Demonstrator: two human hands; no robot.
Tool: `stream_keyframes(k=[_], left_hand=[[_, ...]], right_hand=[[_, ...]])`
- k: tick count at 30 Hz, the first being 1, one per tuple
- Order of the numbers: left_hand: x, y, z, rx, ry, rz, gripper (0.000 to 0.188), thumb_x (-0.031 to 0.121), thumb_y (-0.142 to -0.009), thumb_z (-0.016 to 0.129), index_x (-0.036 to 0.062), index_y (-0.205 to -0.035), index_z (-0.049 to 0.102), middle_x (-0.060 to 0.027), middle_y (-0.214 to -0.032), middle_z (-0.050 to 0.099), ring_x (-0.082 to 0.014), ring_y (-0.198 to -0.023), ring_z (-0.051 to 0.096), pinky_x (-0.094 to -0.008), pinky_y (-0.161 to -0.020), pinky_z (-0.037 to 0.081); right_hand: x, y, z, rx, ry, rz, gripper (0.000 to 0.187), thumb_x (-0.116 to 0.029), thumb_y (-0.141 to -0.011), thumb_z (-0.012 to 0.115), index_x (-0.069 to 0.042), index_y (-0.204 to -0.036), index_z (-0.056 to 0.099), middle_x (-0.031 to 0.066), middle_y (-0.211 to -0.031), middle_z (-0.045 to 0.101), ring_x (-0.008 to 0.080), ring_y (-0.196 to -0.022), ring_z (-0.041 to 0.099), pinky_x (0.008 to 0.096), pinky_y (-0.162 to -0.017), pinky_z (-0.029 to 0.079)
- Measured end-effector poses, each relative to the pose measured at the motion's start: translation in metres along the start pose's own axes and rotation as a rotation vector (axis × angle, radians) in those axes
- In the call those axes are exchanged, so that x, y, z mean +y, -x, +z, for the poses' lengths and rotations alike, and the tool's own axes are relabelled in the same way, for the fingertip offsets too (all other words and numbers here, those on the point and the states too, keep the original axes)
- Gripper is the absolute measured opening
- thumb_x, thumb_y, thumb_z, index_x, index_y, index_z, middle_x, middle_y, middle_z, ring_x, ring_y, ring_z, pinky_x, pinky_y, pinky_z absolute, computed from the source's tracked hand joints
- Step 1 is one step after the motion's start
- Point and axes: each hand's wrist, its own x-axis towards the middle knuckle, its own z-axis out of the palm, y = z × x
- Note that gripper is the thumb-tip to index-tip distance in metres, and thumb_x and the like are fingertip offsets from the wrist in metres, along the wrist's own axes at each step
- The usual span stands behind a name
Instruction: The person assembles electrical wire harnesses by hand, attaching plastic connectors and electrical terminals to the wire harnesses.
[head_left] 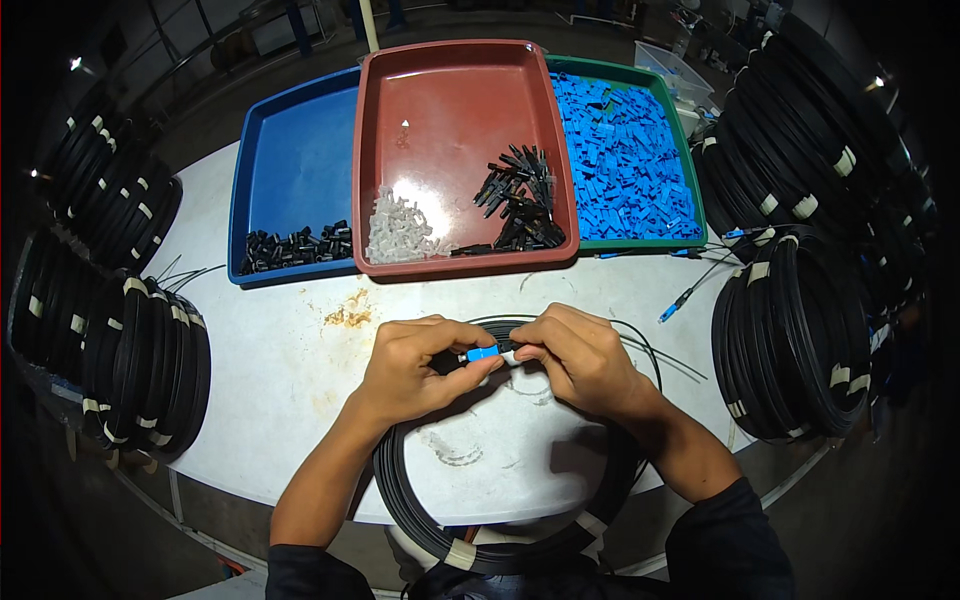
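Observation:
Between my two hands is a small blue connector housing (482,353), pinched by the thumb and forefinger of my left hand (420,365). My right hand (585,358) closes its fingertips on the black end of a cable, with a small white part (511,358) showing just below them. The blue and white pieces lie close together; my fingers partly hide where they meet. Under both hands, a large coil of black cable (400,490), bound with pale tape, rests partly on the white table (270,380) and overhangs its near edge.
Past my hands stand a blue tray (295,150) with black parts, a red tray (455,90) with clear and black parts, and a green tray (695,195) full of blue housings. Taped cable coils (790,340) stack up at right, more coils (145,360) at left.

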Motion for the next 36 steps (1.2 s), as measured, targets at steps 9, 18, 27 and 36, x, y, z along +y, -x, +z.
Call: stream_keyframes(k=[9, 18, 27, 36], left_hand=[[-0.005, -0.005, 0.005, 0.047, -0.106, 0.265, 0.018, 0.001, -0.075, 0.085, 0.0006, -0.092, 0.079, -0.0125, -0.087, 0.079, -0.0227, -0.073, 0.076, -0.0314, -0.07, 0.058], [-0.005, -0.002, 0.005, 0.041, -0.037, 0.157, 0.017, 0.001, -0.076, 0.084, -0.0013, -0.091, 0.078, -0.0138, -0.088, 0.079, -0.0232, -0.071, 0.075, -0.0311, -0.07, 0.058], [-0.01, -0.002, 0.004, 0.007, -0.02, 0.316, 0.023, -0.002, -0.071, 0.084, -0.0009, -0.094, 0.079, -0.0134, -0.09, 0.079, -0.0239, -0.076, 0.075, -0.0326, -0.072, 0.059], [-0.007, -0.003, 0.002, -0.013, 0.002, 0.232, 0.018, -0.004, -0.074, 0.082, -0.0015, -0.091, 0.078, -0.0134, -0.091, 0.079, -0.0238, -0.078, 0.076, -0.0321, -0.073, 0.059]], right_hand=[[-0.004, -0.002, 0.001, 0.005, 0.059, -0.016, 0.017, 0.005, -0.081, 0.074, 0.002, -0.095, 0.065, 0.0125, -0.081, 0.064, 0.0296, -0.073, 0.065, 0.0395, -0.065, 0.053], [-0.005, -0.002, 0.001, 0.055, 0.008, -0.044, 0.02, 0.006, -0.079, 0.076, 0.004, -0.095, 0.064, 0.0116, -0.085, 0.066, 0.028, -0.072, 0.064, 0.0384, -0.065, 0.053], [-0.006, -0.002, 0.001, 0.098, 0.036, -0.074, 0.021, 0.01, -0.075, 0.075, 0.002, -0.091, 0.064, 0.0107, -0.079, 0.064, 0.0268, -0.068, 0.062, 0.0378, -0.062, 0.051], [-0.006, -0.003, 0.0, 0.029, 0.011, -0.025, 0.02, 0.009, -0.077, 0.075, 0.003, -0.094, 0.068, 0.0121, -0.084, 0.068, 0.0276, -0.07, 0.067, 0.0364, -0.062, 0.054]])
